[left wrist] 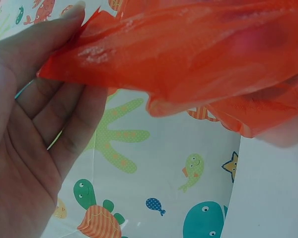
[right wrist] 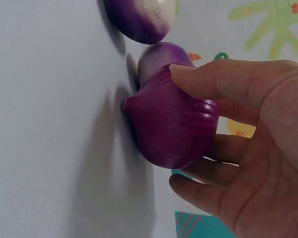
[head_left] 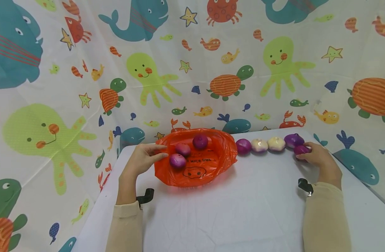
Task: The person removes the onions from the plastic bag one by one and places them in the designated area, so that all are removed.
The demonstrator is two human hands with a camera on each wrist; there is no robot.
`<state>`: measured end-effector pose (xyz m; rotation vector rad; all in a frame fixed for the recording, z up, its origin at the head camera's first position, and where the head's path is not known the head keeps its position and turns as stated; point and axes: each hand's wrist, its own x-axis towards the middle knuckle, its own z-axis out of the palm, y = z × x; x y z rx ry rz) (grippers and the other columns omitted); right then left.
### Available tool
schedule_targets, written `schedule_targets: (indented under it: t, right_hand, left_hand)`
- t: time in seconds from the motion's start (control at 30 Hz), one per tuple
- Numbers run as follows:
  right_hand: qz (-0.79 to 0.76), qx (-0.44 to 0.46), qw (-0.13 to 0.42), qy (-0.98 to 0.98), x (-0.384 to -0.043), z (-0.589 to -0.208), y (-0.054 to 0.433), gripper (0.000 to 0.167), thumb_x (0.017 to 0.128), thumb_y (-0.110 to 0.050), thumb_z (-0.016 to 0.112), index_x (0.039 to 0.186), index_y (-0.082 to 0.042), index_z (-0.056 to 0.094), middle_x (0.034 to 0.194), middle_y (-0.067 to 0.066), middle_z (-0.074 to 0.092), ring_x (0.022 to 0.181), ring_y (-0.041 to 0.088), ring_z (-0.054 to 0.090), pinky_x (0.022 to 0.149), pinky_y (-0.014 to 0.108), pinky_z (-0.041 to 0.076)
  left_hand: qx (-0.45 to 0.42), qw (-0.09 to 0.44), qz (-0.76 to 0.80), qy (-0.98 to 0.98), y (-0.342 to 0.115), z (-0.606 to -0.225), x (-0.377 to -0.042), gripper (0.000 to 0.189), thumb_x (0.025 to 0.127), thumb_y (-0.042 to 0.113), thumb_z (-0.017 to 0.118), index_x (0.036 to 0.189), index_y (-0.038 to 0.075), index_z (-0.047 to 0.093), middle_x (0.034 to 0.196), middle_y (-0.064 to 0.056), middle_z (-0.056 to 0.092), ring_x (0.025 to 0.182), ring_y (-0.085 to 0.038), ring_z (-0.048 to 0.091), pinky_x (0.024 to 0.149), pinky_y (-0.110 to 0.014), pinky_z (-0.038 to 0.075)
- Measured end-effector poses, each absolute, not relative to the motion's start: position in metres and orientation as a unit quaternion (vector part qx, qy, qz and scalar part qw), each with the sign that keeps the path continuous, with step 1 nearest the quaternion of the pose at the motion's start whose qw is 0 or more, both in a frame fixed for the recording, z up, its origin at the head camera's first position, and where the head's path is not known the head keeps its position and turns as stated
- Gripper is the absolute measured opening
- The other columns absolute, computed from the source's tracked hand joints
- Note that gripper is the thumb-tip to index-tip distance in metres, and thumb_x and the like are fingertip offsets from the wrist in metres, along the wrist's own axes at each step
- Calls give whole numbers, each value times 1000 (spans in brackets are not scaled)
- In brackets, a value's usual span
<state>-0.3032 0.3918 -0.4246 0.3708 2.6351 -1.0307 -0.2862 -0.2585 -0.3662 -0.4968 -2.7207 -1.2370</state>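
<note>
Purple onion point(right wrist: 171, 124), red bag point(head_left: 212, 171) (black-printed)

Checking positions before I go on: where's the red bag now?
In the head view, the red bag sits mid-picture near the far edge of the table, with the left grip at its left rim and a purple onion just to its right.

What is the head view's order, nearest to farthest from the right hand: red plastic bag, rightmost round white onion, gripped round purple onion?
1. Gripped purple onion: in the right hand.
2. Rightmost white onion: mid-row, to its left.
3. Red plastic bag: farthest left.
</note>
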Motion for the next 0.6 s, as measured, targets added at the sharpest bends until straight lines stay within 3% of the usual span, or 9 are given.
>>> schedule_targets:
  t: [0.17,0.37,0.6]
  right_hand:
    - [-348,119,128,921,-303,-421,389,114,91,-59,72,165,-3,5,161,42,12,144,68,11,102,88,25]
    - [-318,105,85,939,-303,-405,373,110,93,-63,67,166,-7,7,159,42,17,142,67,17,101,87,28]
    - [-313,21,-26,949,-310,-387,338,89,98,-58,63,162,-5,30,155,38,38,139,61,34,108,81,30]
  left_hand:
    - [-163,53,-412,-895,-259,-366,-286,38,92,34,81,125,16,77,106,-4,78,92,-22,73,81,-33,65]
    - [-163,52,-413,-895,-258,-366,-287,40,92,33,81,126,13,76,107,-5,78,93,-22,73,81,-34,65]
    - [-165,56,-408,-896,-258,-366,-287,36,92,33,80,124,17,78,106,-4,78,92,-22,72,80,-33,65]
